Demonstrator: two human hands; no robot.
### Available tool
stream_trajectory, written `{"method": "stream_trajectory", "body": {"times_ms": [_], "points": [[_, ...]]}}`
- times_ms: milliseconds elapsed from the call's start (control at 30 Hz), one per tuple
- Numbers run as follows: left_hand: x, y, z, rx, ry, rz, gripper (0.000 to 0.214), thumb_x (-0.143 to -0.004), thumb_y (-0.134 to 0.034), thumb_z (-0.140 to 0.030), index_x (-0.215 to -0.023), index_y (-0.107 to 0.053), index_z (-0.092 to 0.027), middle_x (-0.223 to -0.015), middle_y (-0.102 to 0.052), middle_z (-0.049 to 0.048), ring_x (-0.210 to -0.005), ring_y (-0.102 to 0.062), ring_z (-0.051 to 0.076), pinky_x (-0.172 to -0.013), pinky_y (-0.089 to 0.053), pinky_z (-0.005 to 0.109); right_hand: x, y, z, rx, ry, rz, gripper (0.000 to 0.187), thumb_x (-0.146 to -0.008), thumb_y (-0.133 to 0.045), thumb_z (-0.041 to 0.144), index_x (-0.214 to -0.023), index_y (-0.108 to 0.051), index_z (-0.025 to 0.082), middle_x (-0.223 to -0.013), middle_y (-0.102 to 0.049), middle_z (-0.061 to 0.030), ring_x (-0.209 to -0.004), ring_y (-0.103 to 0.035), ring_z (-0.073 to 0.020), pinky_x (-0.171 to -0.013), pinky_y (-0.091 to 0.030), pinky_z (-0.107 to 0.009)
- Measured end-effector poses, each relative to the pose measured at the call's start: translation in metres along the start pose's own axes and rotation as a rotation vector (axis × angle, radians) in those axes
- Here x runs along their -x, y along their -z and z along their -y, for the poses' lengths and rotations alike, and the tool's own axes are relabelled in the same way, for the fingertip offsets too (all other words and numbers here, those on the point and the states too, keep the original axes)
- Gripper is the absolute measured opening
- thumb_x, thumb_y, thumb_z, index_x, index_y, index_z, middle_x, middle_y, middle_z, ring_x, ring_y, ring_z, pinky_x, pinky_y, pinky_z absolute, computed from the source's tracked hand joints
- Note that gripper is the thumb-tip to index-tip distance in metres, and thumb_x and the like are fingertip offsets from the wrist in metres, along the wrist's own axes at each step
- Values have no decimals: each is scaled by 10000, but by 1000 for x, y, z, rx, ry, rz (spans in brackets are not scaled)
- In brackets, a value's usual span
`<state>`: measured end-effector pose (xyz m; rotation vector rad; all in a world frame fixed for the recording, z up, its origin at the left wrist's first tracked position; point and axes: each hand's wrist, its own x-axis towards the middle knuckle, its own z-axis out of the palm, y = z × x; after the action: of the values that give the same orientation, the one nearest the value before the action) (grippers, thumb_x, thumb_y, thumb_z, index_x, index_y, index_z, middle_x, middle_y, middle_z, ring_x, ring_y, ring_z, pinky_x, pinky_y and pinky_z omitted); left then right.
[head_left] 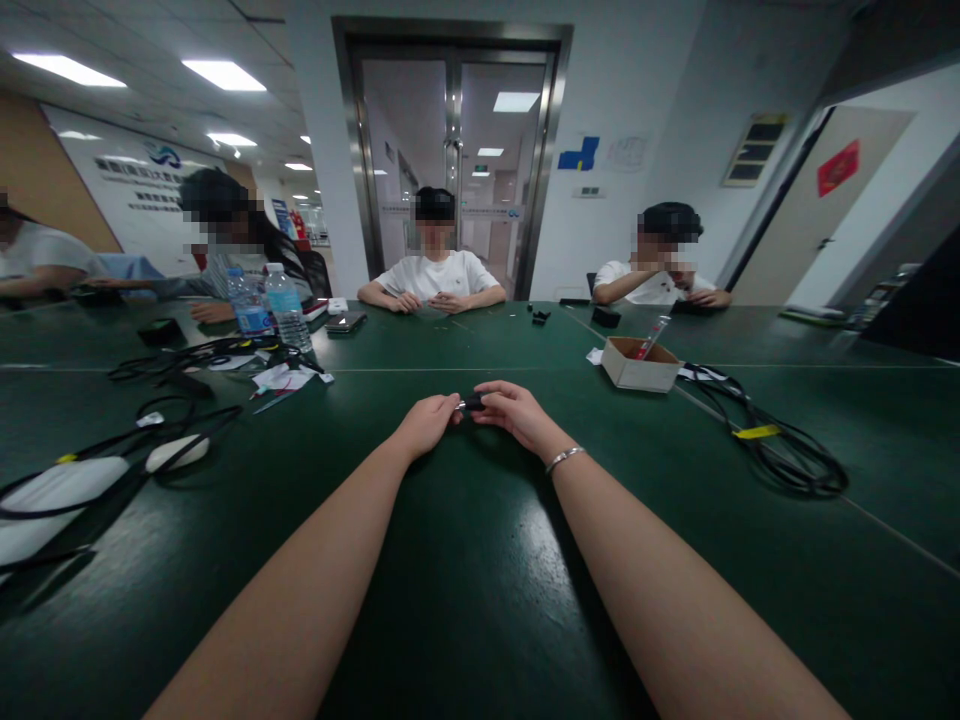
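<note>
Both my arms reach forward over the dark green table (465, 560). My left hand (429, 422) and my right hand (514, 412) meet at the table's middle, fingers curled, pinching a small black part (472, 402) between them. A silver bracelet (564, 458) circles my right wrist. What the small black part is I cannot make out.
An open cardboard box (639, 364) stands to the right, and a coil of black cable (780, 445) lies further right. Left are black cables (172, 415), a white mouse (177, 452), papers and two water bottles (286, 306). Several people sit at the far side; one has a phone (346, 321) nearby.
</note>
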<state>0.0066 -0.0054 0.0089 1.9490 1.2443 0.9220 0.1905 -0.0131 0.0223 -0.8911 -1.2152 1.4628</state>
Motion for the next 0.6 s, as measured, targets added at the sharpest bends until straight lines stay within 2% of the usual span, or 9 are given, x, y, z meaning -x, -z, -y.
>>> {"method": "stream_trajectory", "body": {"times_ms": [167,333,500,600], "points": [[0,0,0,37,-16,23,367,-854,-399,-512,-891,-577,-192,-903,-652,27,-812,-580,176,-774,-434,298,0,0,-1,-10,1,-7,192,-823,-521,-11,-930,-611,121,-749,-661,-49,-603,-671,-128,-611,-582,-213],[1,0,-1,-25,-12,11,499,-887,-281,-544,-799,-605,-175,-837,-644,46,-796,-578,186,-792,-430,308,0,0,0,-7,1,-3,172,-824,-550,0,-927,-617,120,-764,-662,-55,-606,-673,-131,-603,-580,-208],[1,0,0,-19,-42,12,385,-868,-376,-512,-866,-590,-192,-877,-652,28,-815,-579,179,-779,-434,290,0,0,0,-5,0,-15,187,-830,-530,-10,-932,-616,120,-760,-662,-55,-608,-673,-130,-608,-581,-209],[2,-1,1,-38,-44,-6,476,-891,-294,-520,-777,-606,-179,-829,-643,45,-793,-575,183,-792,-430,302,0,0,0,-3,1,-11,175,-829,-543,1,-925,-622,125,-757,-659,-49,-616,-674,-129,-611,-583,-210]]}}
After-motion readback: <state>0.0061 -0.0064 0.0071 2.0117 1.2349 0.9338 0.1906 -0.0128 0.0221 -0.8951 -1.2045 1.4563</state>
